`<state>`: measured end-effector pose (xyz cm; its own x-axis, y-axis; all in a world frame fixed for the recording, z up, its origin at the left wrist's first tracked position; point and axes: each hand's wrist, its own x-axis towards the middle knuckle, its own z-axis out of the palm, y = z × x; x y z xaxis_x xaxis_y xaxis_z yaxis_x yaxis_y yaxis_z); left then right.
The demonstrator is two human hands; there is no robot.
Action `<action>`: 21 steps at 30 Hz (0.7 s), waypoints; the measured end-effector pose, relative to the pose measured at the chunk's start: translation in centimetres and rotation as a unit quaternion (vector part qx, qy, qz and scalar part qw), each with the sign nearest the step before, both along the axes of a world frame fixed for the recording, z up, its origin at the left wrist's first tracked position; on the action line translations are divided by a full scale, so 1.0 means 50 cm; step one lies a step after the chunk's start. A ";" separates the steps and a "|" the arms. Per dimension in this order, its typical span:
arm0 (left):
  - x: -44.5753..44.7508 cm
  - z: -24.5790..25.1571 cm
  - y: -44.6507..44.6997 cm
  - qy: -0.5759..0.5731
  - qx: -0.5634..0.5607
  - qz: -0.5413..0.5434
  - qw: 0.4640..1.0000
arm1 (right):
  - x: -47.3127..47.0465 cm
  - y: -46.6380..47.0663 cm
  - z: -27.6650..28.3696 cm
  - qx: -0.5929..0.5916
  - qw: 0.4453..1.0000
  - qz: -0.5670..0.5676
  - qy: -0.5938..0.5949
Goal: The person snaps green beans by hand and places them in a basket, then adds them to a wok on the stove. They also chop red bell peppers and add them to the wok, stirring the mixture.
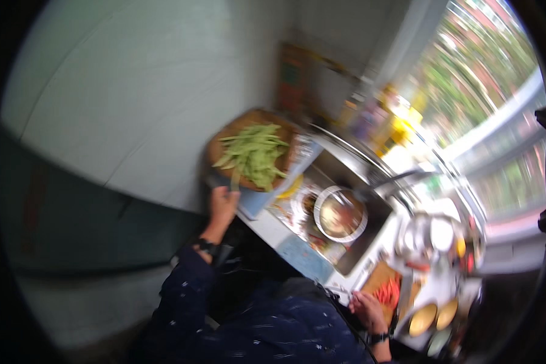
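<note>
Sliced green vegetable strips (257,152) lie heaped on a round wooden board (216,143) by the wall. My left hand (224,202) is at the board's near edge, its fingertips close to one pale green strip; blur hides whether it grips the strip. At the lower right, my right hand (366,307) is beside a wooden cutting board (375,280) bearing red strips (388,293). Its fingers are bent, and whether they hold anything cannot be made out. A cleaver-like blade (405,293) lies along that board's right side.
Between my hands is a sink (377,227) with a round metal bowl (340,214) and scraps inside. A faucet (398,178) reaches over it. Dishes (441,234) and two yellowish oval items (423,319) stand at right. A window (477,73) and wall (141,91) border the counter.
</note>
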<state>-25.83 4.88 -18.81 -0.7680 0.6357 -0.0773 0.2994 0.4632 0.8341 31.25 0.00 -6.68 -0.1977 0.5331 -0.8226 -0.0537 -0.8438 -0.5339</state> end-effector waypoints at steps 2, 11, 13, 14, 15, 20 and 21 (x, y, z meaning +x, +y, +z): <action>0.017 0.033 0.019 0.015 0.014 -0.008 1.000 | 0.045 -0.051 -0.026 0.036 0.999 0.034 0.007; 0.296 0.166 0.014 -0.156 0.028 -0.314 0.936 | 0.131 -0.250 -0.135 -0.003 0.964 -0.136 -0.230; 0.384 0.164 0.020 -0.196 -0.017 -0.390 0.900 | 0.152 -0.306 -0.143 -0.004 0.945 -0.191 -0.267; 0.419 0.168 0.023 -0.159 -0.038 -0.446 0.880 | 0.162 -0.333 -0.150 -0.005 0.934 -0.208 -0.291; 0.457 0.167 0.030 -0.135 -0.069 -0.495 0.856 | 0.174 -0.360 -0.159 -0.007 0.922 -0.225 -0.316; 0.632 0.174 0.038 -0.014 0.048 -0.673 0.738 | 0.237 -0.494 -0.229 0.039 0.862 -0.275 -0.423; 0.663 0.178 0.034 -0.016 0.046 -0.683 0.729 | 0.246 -0.519 -0.249 0.062 0.830 -0.283 -0.476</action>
<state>7.32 6.57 -9.90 0.5881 0.8087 0.0106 0.4085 -0.3083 0.8591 43.53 -25.95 -19.15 0.8217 0.4110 -0.3949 0.0730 -0.7630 -0.6422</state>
